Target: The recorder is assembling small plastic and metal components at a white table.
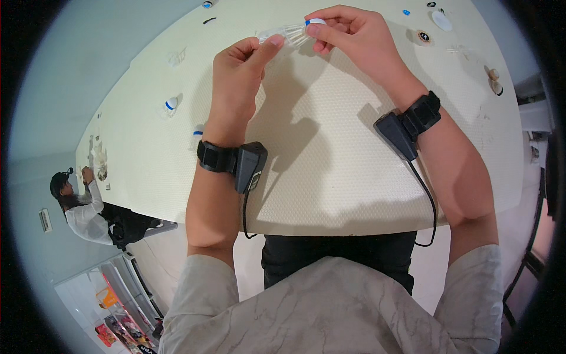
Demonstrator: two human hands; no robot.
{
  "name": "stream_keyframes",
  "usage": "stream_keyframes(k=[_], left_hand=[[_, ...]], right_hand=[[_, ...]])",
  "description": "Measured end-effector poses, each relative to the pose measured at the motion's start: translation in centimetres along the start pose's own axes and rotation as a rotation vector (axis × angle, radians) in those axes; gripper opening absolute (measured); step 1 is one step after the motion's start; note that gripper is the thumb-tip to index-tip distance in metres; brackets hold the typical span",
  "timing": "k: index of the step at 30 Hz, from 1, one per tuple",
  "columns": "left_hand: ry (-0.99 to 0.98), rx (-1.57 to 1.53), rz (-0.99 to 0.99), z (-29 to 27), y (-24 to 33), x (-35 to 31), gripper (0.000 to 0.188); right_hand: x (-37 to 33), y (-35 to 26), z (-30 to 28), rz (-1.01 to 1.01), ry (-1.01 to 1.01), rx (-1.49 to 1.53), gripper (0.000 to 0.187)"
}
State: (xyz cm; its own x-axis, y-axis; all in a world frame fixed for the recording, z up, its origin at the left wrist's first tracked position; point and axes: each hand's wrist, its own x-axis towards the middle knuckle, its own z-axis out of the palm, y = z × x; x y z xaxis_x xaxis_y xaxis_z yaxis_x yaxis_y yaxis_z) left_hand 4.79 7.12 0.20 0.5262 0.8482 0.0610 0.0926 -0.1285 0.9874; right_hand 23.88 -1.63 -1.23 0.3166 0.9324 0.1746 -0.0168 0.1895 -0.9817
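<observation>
Held up between my two hands over the far part of the table is a shuttlecock (293, 35), lying sideways with its white rounded base and blue band to the right. My left hand (239, 74) is closed and pinches the feather end between thumb and fingers. On the base, the thumb and fingertips of my right hand (348, 29) are closed. A second shuttlecock (170, 105) lies on the table left of my left wrist. Part of another white, blue-banded piece (198, 132) shows beside my left forearm, which hides the rest of it.
The pale textured table (348, 183) has a curved edge. At far right lie a round dark-and-tan disc (424, 36), a white oval piece (441, 21) and small brown pieces (494, 75). A person (88, 206) works at the table's left end. Black cables hang from my wristbands.
</observation>
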Motion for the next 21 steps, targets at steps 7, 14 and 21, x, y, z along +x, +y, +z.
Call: stream_keyframes(k=[7,14,21], left_hand=[[-0.013,-0.009,-0.013,-0.4,-0.3,0.1,0.033],[-0.033,0.024,-0.009,-0.6,0.2,-0.1,0.029],[-0.028,0.013,-0.025,-0.5,-0.2,0.1,0.025]], right_hand=[[0.0,0.4,0.2,-0.005,-0.002,0.028,0.019],[0.3,1.5,-0.3,-0.15,-0.03,-0.136,0.027],[0.1,1.5,-0.3,-0.112,0.003,-0.135,0.028]])
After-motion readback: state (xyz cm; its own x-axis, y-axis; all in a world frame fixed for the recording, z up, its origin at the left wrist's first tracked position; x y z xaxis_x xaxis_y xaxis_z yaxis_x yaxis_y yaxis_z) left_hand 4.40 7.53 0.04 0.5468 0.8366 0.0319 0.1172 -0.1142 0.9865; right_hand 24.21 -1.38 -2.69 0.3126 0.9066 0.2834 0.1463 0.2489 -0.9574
